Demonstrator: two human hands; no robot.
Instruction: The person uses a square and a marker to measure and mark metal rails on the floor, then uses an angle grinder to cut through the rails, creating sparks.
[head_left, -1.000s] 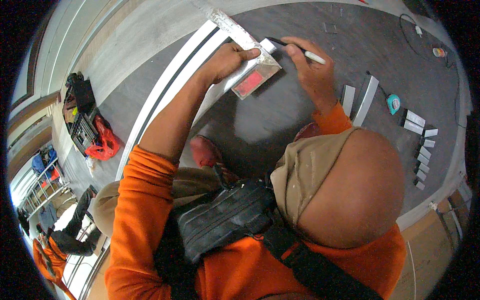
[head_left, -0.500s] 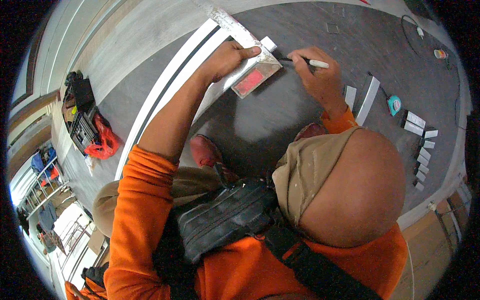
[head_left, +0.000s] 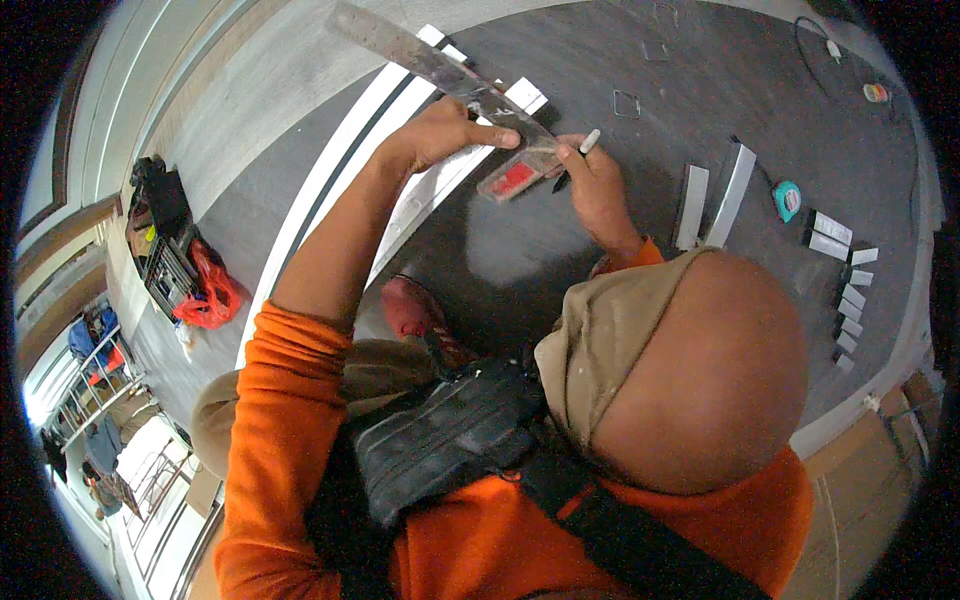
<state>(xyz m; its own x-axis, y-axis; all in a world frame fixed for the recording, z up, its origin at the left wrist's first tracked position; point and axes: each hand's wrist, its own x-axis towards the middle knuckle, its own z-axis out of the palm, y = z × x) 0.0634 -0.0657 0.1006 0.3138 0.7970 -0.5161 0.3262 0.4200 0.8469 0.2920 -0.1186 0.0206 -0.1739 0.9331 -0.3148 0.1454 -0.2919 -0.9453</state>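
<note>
Slanting, smudged grey metal square (head_left: 462, 84)

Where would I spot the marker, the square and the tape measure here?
Marker (head_left: 590, 141): head view, on its white end.
Square (head_left: 430, 64): head view, on its long blade.
Tape measure (head_left: 788, 201): head view, on its teal case.

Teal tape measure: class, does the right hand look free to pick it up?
Probably not directly: the right hand holds a marker, and two white strips lie between it and the tape measure, though they look low enough to reach over.
</note>
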